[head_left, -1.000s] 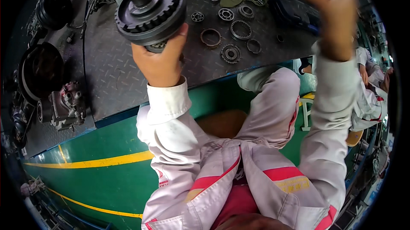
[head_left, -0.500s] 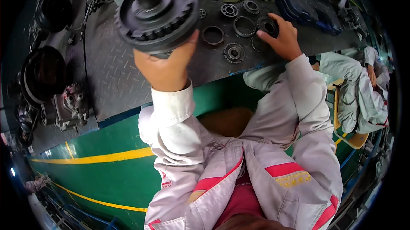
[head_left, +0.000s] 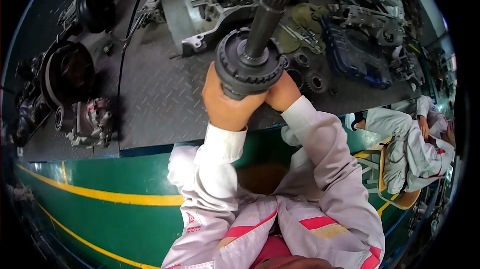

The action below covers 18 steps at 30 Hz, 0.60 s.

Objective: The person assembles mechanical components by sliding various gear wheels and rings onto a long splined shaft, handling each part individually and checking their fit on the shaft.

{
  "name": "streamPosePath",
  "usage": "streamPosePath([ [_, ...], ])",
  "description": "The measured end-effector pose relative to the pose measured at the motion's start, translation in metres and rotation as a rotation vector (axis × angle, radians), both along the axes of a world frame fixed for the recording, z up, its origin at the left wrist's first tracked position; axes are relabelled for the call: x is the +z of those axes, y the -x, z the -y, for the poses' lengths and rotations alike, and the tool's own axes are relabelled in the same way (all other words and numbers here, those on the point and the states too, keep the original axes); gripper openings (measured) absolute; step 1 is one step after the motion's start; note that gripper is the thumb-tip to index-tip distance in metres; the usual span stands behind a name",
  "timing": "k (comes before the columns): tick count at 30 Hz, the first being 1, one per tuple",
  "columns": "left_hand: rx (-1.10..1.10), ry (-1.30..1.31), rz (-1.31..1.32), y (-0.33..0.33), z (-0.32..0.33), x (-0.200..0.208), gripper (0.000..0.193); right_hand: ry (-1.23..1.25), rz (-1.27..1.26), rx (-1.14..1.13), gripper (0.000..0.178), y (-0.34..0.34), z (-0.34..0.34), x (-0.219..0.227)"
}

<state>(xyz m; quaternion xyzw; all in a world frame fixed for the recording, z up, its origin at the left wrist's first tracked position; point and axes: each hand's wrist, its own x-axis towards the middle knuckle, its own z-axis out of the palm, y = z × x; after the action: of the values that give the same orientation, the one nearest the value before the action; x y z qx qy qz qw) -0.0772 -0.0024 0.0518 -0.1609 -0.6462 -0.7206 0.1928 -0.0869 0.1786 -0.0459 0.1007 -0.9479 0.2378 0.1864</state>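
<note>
My left hand (head_left: pixel 227 101) is wrapped round the lower side of a toothed gear assembly (head_left: pixel 250 71). From its middle a dark splined shaft (head_left: pixel 270 16) rises, tilted away to the upper right. Against the right underside of the gear lies my right hand (head_left: pixel 286 91). Its fingers are hidden behind the gear, so whether they hold anything does not show. The assembly is held up above the dark tread-plate bench (head_left: pixel 155 101). Just right of my right hand lie a toothed ring (head_left: pixel 315 82) and a smaller bearing (head_left: pixel 301 59).
A grey metal housing (head_left: pixel 200 16) stands behind the shaft. Metal tools (head_left: pixel 307 38) lie on a green cloth, beside a blue case (head_left: pixel 357 54). At the left are round drums (head_left: pixel 67 71) and a cast part (head_left: pixel 92 121). A seated person (head_left: pixel 410 139) is at the right.
My right hand has left the loose gears and come across to the gear assembly. The assembly and my left hand have shifted right and lower in the view, which has also swung.
</note>
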Motion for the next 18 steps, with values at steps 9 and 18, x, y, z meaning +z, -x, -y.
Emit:
streamPosePath([
  [9,0.025,0.091,-0.127,0.008,0.004,-0.016,0.062,1.232,-0.108,0.272,0.054,-0.026,0.012,0.157],
  [18,-0.074,-0.049,-0.077,0.005,-0.013,-0.016,0.065,1.043,-0.948,0.597,0.058,-0.028,0.044,0.355],
])
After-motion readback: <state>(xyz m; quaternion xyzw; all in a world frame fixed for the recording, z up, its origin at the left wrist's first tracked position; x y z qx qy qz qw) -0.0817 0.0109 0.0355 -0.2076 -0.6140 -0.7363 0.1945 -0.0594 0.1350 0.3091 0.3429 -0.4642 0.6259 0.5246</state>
